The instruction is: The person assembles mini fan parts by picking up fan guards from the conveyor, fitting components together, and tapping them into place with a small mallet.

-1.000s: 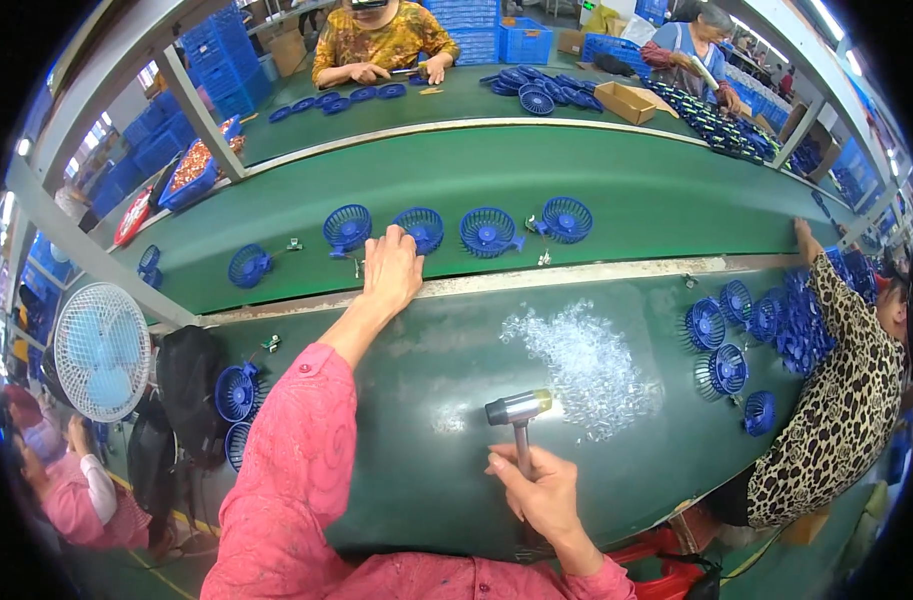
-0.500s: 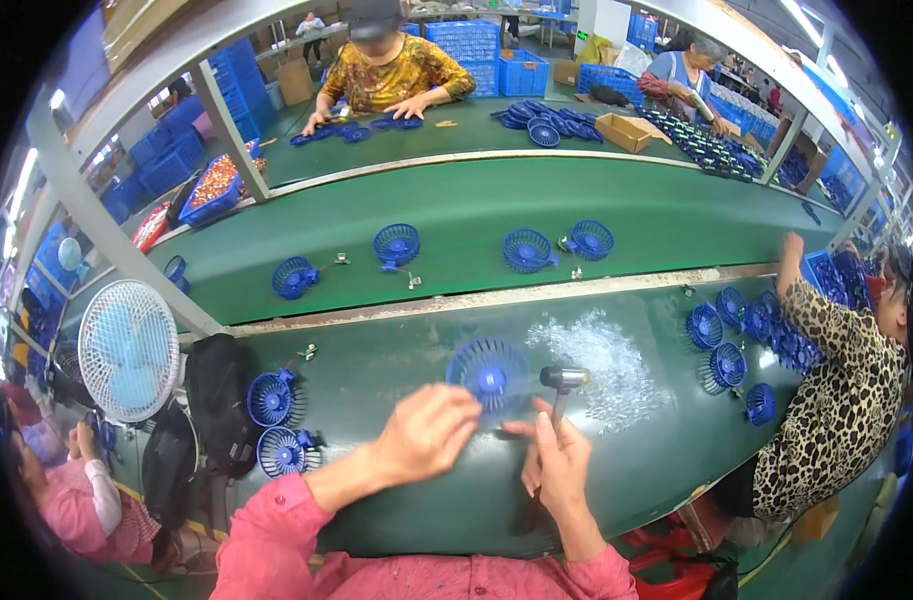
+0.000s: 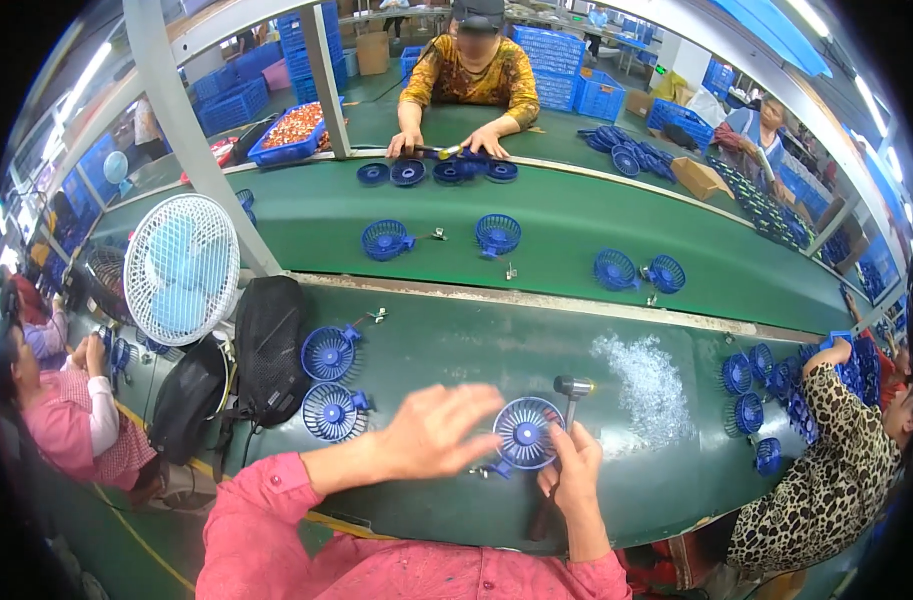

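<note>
A round blue fan housing (image 3: 526, 433) with a ribbed, slotted face is in front of me, between my hands. My right hand (image 3: 574, 465) is closed around the handle of a hammer (image 3: 574, 386), whose head sticks up above the fingers. The right thumb and fingertips also meet the housing's right rim. My left hand (image 3: 441, 430) is just left of the housing, fingers stretched and apart, slightly blurred, with nothing in it. A small blue stub and a bit of metal show at the housing's lower left.
Small clear pieces (image 3: 644, 390) lie heaped right of the hammer. Two blue housings (image 3: 329, 353) rest at left beside a black bag (image 3: 273, 350) and a white fan (image 3: 182, 270). More housings sit on the green belt (image 3: 556, 225) beyond. Co-workers sit opposite and at right.
My left hand has come off the housing and opened. The housing, blurred before, now sits lower by my right hand. The whole view has shifted, and the opposite worker's blue discs are at the belt's edge.
</note>
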